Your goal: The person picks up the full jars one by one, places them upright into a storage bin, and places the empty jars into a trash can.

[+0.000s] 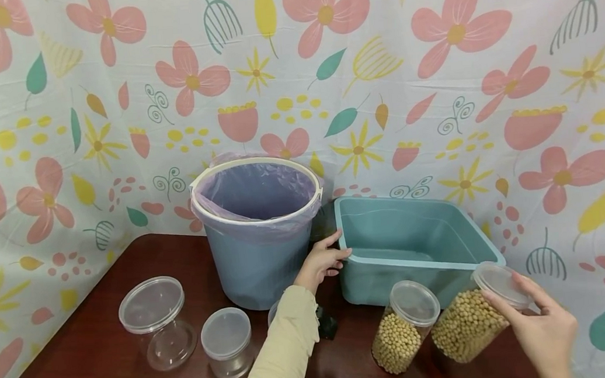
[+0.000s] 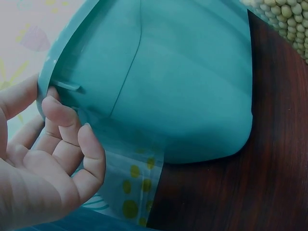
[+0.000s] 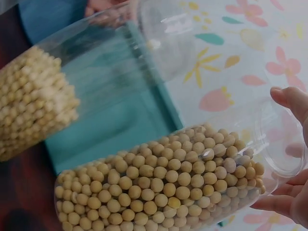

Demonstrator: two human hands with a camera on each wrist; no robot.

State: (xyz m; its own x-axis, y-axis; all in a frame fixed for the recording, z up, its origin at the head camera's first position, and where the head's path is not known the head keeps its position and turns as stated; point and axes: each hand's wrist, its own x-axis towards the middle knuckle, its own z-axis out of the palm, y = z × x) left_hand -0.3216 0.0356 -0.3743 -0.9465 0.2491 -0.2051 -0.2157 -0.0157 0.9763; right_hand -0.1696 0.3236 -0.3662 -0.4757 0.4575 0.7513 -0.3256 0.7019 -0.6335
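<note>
Standing on the dark table (image 1: 89, 350), a lined blue bucket (image 1: 255, 265) is beside your left hand (image 1: 322, 264), which pinches the left rim (image 1: 339, 216) of a teal tub (image 1: 369, 282), before which a part-filled bean jar (image 1: 396, 342) is beside a fuller bean jar (image 1: 469, 325), gripped at its lid (image 1: 500, 283) by your right hand (image 1: 542, 317).

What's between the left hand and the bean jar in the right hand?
The other bean jar, plus the near wall of the tub behind it; the left hand is at that tub's edge. Shows in the head view.
</note>
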